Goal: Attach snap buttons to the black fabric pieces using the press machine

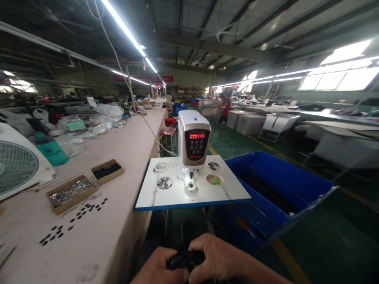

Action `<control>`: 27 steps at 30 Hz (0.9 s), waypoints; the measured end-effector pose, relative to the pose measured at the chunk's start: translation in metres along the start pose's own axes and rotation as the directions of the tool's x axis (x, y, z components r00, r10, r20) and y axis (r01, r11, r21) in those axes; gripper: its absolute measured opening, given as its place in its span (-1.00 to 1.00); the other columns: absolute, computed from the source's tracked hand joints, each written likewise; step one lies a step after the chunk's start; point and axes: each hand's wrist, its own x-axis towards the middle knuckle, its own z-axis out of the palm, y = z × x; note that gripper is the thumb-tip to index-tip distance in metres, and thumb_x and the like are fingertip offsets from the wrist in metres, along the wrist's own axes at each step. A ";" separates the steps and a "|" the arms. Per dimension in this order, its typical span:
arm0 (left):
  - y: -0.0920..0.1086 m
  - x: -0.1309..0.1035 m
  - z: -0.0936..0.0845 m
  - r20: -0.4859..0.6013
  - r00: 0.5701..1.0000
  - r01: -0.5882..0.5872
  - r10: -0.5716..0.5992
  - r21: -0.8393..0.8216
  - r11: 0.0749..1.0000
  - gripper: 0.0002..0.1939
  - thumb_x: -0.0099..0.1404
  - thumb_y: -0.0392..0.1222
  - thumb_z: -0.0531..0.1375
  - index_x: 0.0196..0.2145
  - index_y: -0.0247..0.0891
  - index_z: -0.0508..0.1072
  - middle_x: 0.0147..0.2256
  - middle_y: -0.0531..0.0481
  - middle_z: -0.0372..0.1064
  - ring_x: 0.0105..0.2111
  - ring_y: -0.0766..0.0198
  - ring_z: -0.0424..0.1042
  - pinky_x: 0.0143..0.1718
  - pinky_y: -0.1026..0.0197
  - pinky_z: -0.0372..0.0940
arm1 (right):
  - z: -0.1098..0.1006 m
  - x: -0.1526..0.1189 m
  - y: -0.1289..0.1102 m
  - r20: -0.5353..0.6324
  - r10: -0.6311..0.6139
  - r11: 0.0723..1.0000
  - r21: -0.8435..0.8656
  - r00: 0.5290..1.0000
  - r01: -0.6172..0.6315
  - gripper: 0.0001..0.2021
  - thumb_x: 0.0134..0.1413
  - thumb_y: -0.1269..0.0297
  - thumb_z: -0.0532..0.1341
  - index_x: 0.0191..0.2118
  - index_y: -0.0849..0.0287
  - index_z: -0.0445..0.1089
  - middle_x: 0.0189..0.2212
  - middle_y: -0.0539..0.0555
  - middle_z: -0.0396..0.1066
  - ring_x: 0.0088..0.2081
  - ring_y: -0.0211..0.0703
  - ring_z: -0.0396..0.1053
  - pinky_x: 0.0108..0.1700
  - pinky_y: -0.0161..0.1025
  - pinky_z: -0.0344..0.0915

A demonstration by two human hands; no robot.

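Grasps the black bundle between left hand and right hand, with fingers closed on it and thumbs close together. Holds it low, nearer than the white table. Faces the machine, lit with 000445 in red, beside 4 round openings in the tabletop. Has the blue bin at right, with dark contents, and at left the bench, bearing a fan, 2 boxes and scattered black discs.
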 end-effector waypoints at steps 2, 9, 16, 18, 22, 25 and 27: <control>0.012 0.008 0.000 0.047 0.997 -0.072 0.069 0.070 0.995 -0.55 0.10 0.12 0.39 -0.49 -0.38 0.45 -0.57 0.12 0.13 -0.53 0.43 0.05 -0.51 0.30 -0.09 | -0.002 -0.002 0.006 -0.033 -0.031 0.996 0.077 0.999 0.033 -0.77 -0.18 0.24 0.45 -0.35 0.21 0.52 -0.53 -0.14 0.30 -0.46 -0.32 0.21 -0.48 -0.40 0.03; 0.045 0.045 -0.001 0.055 0.998 -0.011 0.008 0.057 0.998 -0.61 0.10 0.06 0.39 -0.42 -0.38 0.50 -0.54 0.09 0.22 -0.54 0.41 0.09 -0.49 0.30 -0.05 | -0.016 0.005 0.023 -0.139 0.029 0.896 0.443 0.990 0.036 -0.84 -0.07 0.27 0.31 -0.36 0.23 0.40 -0.51 -0.08 0.26 -0.43 -0.29 0.17 -0.39 -0.37 0.08; 0.065 0.100 -0.012 -0.050 0.996 0.069 -0.072 -0.071 0.995 -0.64 0.02 0.00 0.45 -0.33 -0.33 0.58 -0.46 0.04 0.47 -0.51 0.37 0.31 -0.43 0.32 0.16 | -0.050 0.033 0.035 -0.275 0.047 0.893 0.442 0.960 0.083 -0.61 0.08 -0.08 0.27 -0.38 0.21 0.40 -0.50 -0.05 0.30 -0.44 -0.25 0.18 -0.40 -0.33 0.10; 0.069 0.113 -0.018 -0.052 0.996 0.064 -0.067 -0.073 0.995 -0.64 0.05 -0.02 0.44 -0.26 -0.32 0.60 -0.38 0.00 0.53 -0.46 0.32 0.39 -0.35 0.29 0.24 | -0.061 0.045 0.040 -0.350 0.037 0.950 0.303 0.936 0.075 -0.59 0.12 -0.09 0.24 -0.43 0.22 0.40 -0.52 -0.05 0.30 -0.45 -0.26 0.18 -0.42 -0.33 0.08; 0.080 0.140 -0.033 -0.076 0.995 0.060 -0.064 -0.064 0.996 -0.64 0.08 -0.03 0.42 -0.22 -0.32 0.62 -0.33 -0.05 0.58 -0.41 0.26 0.46 -0.28 0.24 0.30 | -0.082 0.070 0.045 -0.409 0.038 0.983 0.177 0.912 0.039 -0.63 0.19 -0.03 0.21 -0.39 0.22 0.44 -0.50 -0.03 0.38 -0.43 -0.21 0.26 -0.40 -0.32 0.11; 0.090 0.161 -0.045 -0.089 0.995 0.042 -0.046 -0.055 0.998 -0.64 0.10 -0.02 0.39 -0.22 -0.33 0.61 -0.32 -0.07 0.58 -0.40 0.21 0.48 -0.28 0.21 0.31 | -0.098 0.087 0.045 -0.429 0.023 0.985 0.163 0.903 0.052 -0.66 0.22 0.01 0.18 -0.30 0.22 0.48 -0.43 0.00 0.46 -0.37 -0.16 0.35 -0.36 -0.30 0.17; 0.095 0.173 -0.051 -0.099 0.995 0.018 -0.020 -0.025 1.000 -0.64 0.10 -0.01 0.37 -0.23 -0.33 0.60 -0.33 -0.08 0.58 -0.38 0.18 0.49 -0.27 0.19 0.31 | -0.108 0.098 0.045 -0.474 0.012 0.994 0.105 0.880 0.043 -0.66 0.24 0.03 0.16 -0.29 0.22 0.49 -0.41 0.02 0.49 -0.34 -0.13 0.38 -0.34 -0.29 0.17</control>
